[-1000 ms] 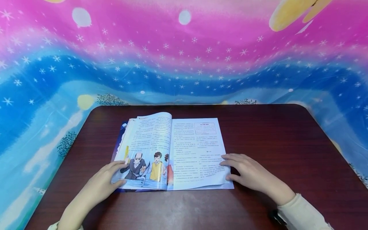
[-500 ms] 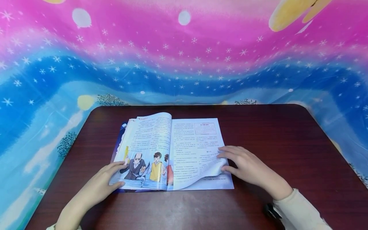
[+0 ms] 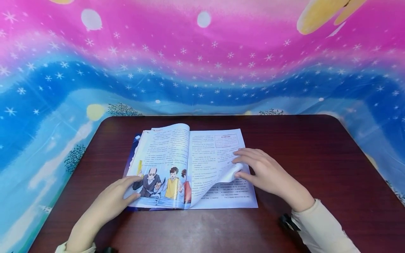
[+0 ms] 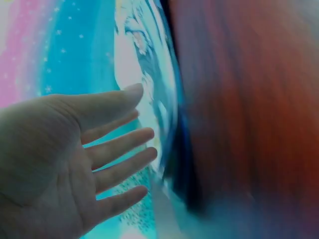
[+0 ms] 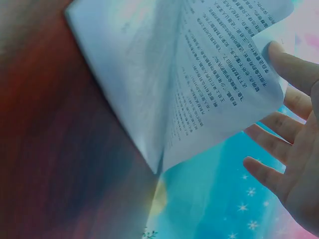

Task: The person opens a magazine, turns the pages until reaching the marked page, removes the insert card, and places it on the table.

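An open magazine (image 3: 167,147) lies on the dark table, with text on both pages and a drawing of figures low on the left one. My left hand (image 3: 109,200) rests at its lower left edge, and in the left wrist view the fingers (image 4: 124,142) look straight and spread. At the right side, my right hand (image 3: 269,172) pinches the lower corner of a page (image 3: 218,174) between thumb and fingers. That page curls up and leftward, baring printed text beneath. The lifted page's underside (image 5: 224,94) fills much of the right wrist view.
The dark reddish-brown wooden table (image 3: 300,140) has rounded far corners. Behind and beside it hangs a pink and blue cloth (image 3: 202,70) printed with snowflakes. Dark bands show at both sleeve cuffs.
My right hand has moved up and to the left, lifting the right page's lower corner off the sheet below. The left hand has stayed nearly still at the left edge.
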Demonstrator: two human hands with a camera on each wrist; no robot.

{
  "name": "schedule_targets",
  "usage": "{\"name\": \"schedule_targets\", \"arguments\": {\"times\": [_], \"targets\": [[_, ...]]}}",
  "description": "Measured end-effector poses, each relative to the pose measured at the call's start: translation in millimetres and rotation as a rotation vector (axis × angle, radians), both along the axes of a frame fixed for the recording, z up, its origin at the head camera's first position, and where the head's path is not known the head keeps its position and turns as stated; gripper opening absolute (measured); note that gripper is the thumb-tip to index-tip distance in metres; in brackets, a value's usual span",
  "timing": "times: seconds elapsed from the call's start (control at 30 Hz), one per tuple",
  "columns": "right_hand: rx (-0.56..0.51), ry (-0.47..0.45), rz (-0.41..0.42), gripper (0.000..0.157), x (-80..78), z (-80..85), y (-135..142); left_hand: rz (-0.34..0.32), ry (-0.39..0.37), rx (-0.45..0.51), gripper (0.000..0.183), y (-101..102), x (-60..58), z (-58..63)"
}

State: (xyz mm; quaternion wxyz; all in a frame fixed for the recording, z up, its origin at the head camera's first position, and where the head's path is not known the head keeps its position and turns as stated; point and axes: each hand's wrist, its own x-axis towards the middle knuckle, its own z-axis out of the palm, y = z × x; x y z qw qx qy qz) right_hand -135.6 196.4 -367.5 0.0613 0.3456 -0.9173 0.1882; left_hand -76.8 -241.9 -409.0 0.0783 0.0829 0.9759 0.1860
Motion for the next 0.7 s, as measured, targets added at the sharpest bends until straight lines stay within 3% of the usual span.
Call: {"name": "schedule_targets", "arguments": {"times": [0.23,0.53,0.7], "targets": [[-0.010,0.014,0.024,0.040,-5.6,12.1,-11,-0.032,0.062,0.086,0.047,34,-6.2,18.6],[-0.008,0.036,0.047,0.040,-8.7,23.0,-20,-0.284,0.238,0.218,0.045,92,-8.7,40.5],[-0.006,0.072,0.067,0.040,-8.2,29.5,-26,-0.386,0.331,0.269,0.048,114,-13.5,52.5]]}}
